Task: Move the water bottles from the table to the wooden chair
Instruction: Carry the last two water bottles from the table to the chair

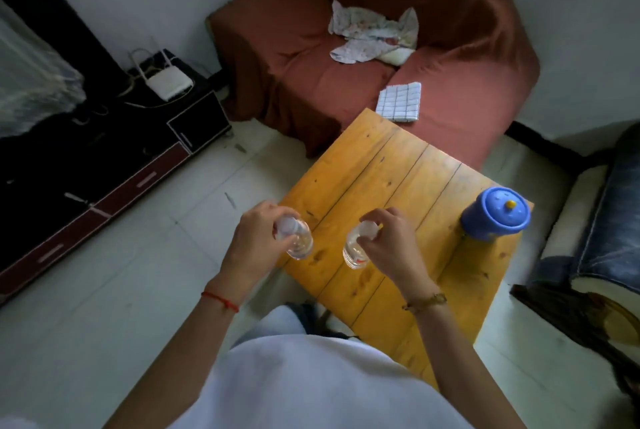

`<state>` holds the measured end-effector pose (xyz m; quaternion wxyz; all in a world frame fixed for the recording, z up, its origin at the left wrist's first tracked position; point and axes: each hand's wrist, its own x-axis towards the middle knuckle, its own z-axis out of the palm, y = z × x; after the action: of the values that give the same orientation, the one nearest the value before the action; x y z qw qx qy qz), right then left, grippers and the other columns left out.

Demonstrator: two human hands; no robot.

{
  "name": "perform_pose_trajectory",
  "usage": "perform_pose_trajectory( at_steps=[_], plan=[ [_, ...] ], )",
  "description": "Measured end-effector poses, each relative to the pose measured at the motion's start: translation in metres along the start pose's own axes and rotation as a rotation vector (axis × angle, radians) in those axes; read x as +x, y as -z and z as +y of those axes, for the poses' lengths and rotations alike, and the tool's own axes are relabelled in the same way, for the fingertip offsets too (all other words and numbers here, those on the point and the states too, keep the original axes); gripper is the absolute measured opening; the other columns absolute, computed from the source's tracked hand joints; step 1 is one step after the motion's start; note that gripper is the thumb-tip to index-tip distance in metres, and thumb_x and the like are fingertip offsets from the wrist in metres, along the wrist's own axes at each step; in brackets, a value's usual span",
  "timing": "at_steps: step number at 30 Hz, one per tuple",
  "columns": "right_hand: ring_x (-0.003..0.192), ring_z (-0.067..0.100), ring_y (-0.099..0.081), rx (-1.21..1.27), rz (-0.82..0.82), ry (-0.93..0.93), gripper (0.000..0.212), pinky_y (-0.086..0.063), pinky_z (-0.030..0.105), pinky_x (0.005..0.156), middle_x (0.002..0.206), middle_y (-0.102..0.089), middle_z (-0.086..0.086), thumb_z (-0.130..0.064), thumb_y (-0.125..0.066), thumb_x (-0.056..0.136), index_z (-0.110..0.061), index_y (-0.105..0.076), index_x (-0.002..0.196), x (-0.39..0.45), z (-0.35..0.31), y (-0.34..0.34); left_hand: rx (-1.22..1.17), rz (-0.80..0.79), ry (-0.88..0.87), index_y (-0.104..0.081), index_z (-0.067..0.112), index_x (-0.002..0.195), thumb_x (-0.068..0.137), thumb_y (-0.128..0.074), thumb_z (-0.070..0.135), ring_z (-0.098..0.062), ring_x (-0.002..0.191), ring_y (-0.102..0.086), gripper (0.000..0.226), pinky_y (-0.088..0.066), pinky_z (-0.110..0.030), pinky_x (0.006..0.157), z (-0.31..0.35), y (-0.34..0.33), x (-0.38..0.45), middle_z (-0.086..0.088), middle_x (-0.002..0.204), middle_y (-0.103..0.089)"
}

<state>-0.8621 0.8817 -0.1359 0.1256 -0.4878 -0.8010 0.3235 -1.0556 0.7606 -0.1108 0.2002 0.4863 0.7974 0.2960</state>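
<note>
- The left hand (254,238) has its fingers (277,212) curled over the cap and neck of a clear water bottle (300,245). A top grip makes sense here, since from above the cap is the nearest part to reach.
- That left bottle sits at the near left edge of the wooden counter (391,193). Whether its base rests on the wood or is lifted just off it cannot be told from this steep angle.
- The right hand (391,241) pinches the cap of a second water bottle (354,252) between thumb and fingertips, the remaining fingers folded in close. This bottle stands upright over the counter's near part, well in from the edge.
- Taking one bottle in each hand looks like a way to carry both in a single trip.
- A blue lidded jug (495,214) stands near the right edge of the counter, well apart from both bottles, so it should not obstruct a straight lift.
- No wooden chair can be made out with certainty. A dark wooden frame (568,314) under a blue cushion (613,227) at the right might be it, but that is a guess.
- Behind the counter a rust-brown sofa (346,47) holds a checked cloth (400,101) and a crumpled cloth (374,33).
- Cap grips are narrow, so a full bottle could swing or slip if lifted fast.
</note>
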Motion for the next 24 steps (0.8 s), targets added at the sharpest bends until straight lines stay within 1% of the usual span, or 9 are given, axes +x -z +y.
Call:
perform_pose_trajectory(
  at_steps=[3, 6, 7, 10, 12, 16, 18, 21, 24],
  plan=[
    [0.09, 0.016, -0.052, -0.039, -0.052, 0.096, 0.029, -0.047, 0.022, 0.072, 0.104, -0.054, -0.002, -0.016, -0.071, 0.077, -0.022, -0.064, 0.105, 0.005, -0.017, -0.009, -0.035, 0.077, 0.073, -0.066, 0.019, 0.108, 0.071, -0.079, 0.011, -0.014, 0.096, -0.062, 0.04, -0.057, -0.025, 0.08, -0.006, 0.012, -0.025, -0.003, 0.109, -0.065],
    [0.088, 0.013, -0.051, -0.048, -0.106, 0.212, 0.03, -0.04, 0.011, 0.066, 0.102, -0.052, -0.005, -0.016, -0.073, 0.077, -0.022, -0.065, 0.105, 0.008, -0.04, -0.023, -0.048, 0.149, 0.155, -0.067, 0.017, 0.11, 0.072, -0.079, 0.012, -0.014, 0.096, -0.062, 0.04, -0.058, -0.027, 0.081, -0.015, 0.026, -0.049, -0.003, 0.11, -0.066],
    [0.087, 0.014, -0.052, -0.045, -0.128, 0.248, 0.029, -0.038, 0.011, 0.065, 0.101, -0.052, -0.005, -0.016, -0.073, 0.077, -0.022, -0.065, 0.105, 0.009, -0.048, -0.028, -0.052, 0.179, 0.184, -0.067, 0.015, 0.11, 0.072, -0.079, 0.012, -0.014, 0.095, -0.063, 0.039, -0.058, -0.028, 0.082, -0.019, 0.031, -0.058, -0.003, 0.109, -0.066],
    [0.087, 0.019, -0.055, -0.057, -0.19, 0.345, 0.029, -0.043, 0.021, 0.07, 0.101, -0.057, 0.0, -0.013, -0.071, 0.076, -0.019, -0.066, 0.103, 0.01, -0.077, -0.045, -0.049, 0.277, 0.256, -0.069, 0.013, 0.107, 0.073, -0.078, 0.01, -0.015, 0.092, -0.063, 0.035, -0.055, -0.02, 0.079, -0.033, 0.048, -0.082, -0.004, 0.107, -0.067],
    [0.086, 0.018, -0.055, -0.065, -0.226, 0.407, 0.029, -0.041, 0.022, 0.071, 0.102, -0.058, 0.002, -0.012, -0.07, 0.076, -0.018, -0.067, 0.104, 0.008, -0.1, -0.059, -0.051, 0.339, 0.301, -0.07, 0.014, 0.104, 0.072, -0.078, 0.008, -0.013, 0.089, -0.062, 0.033, -0.051, -0.016, 0.076, -0.044, 0.061, -0.1, -0.003, 0.105, -0.067],
    [0.085, 0.018, -0.056, -0.087, -0.302, 0.521, 0.028, -0.045, 0.023, 0.071, 0.101, -0.06, 0.003, -0.01, -0.069, 0.073, -0.017, -0.068, 0.099, -0.001, -0.147, -0.09, -0.06, 0.438, 0.397, -0.07, 0.013, 0.104, 0.073, -0.078, 0.008, -0.014, 0.088, -0.062, 0.033, -0.052, -0.02, 0.078, -0.073, 0.089, -0.142, -0.004, 0.104, -0.067],
    [0.082, 0.017, -0.056, -0.076, -0.343, 0.553, 0.028, -0.042, 0.018, 0.068, 0.099, -0.06, 0.004, -0.007, -0.068, 0.071, -0.015, -0.069, 0.098, -0.01, -0.172, -0.111, -0.065, 0.491, 0.435, -0.071, 0.013, 0.104, 0.072, -0.078, 0.007, -0.015, 0.086, -0.062, 0.033, -0.053, -0.021, 0.077, -0.09, 0.104, -0.164, -0.004, 0.104, -0.067],
    [0.079, 0.018, -0.057, -0.071, -0.4, 0.59, 0.028, -0.036, 0.009, 0.063, 0.096, -0.06, 0.004, -0.004, -0.068, 0.07, -0.014, -0.07, 0.096, -0.029, -0.211, -0.146, -0.055, 0.548, 0.48, -0.071, 0.015, 0.101, 0.071, -0.077, 0.006, -0.015, 0.08, -0.063, 0.032, -0.055, -0.026, 0.074, -0.117, 0.13, -0.2, -0.002, 0.1, -0.068],
    [0.076, 0.014, -0.053, -0.078, -0.451, 0.636, 0.028, -0.031, 0.006, 0.061, 0.096, -0.061, 0.004, -0.006, -0.07, 0.07, -0.015, -0.07, 0.097, -0.054, -0.251, -0.184, -0.036, 0.6, 0.531, -0.072, 0.015, 0.1, 0.07, -0.078, 0.006, -0.014, 0.079, -0.062, 0.032, -0.053, -0.023, 0.073, -0.149, 0.156, -0.24, -0.002, 0.098, -0.068]
  ],
)
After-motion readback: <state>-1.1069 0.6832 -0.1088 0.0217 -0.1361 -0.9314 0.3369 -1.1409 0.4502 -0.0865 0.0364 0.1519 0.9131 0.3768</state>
